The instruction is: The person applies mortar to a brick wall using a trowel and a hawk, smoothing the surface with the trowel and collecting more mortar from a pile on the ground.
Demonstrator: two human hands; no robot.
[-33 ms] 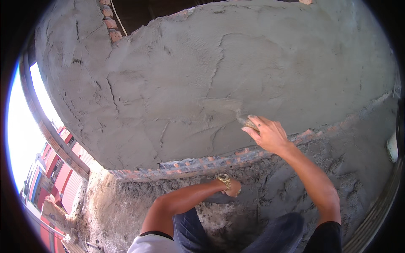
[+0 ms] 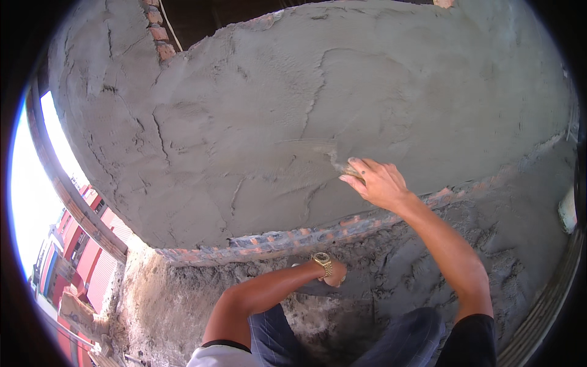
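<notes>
My right hand [image 2: 380, 183] is closed around the handle of a trowel [image 2: 335, 163], whose thin blade lies nearly flat against the wet grey plaster wall [image 2: 244, 122]. The plaster partly hides the blade's outline, being the same colour. Lower down, my left hand [image 2: 334, 273], with a gold watch [image 2: 323, 261] at its wrist, is closed just above the mortar-covered ground. What it grips is hidden; a flat grey surface shows beneath it. Ridges and cracks run through the plaster left of the trowel.
A strip of bare bricks [image 2: 263, 242] runs along the wall's foot. Heaped wet mortar [image 2: 422, 263] covers the ground at right, near a whitish rounded object [image 2: 568, 211]. A dark opening [image 2: 214, 15] tops the wall. At left stands a post [image 2: 76, 205], with red-roofed buildings beyond.
My right hand has slid a little left and slightly up the wall with the trowel. My left hand has barely moved.
</notes>
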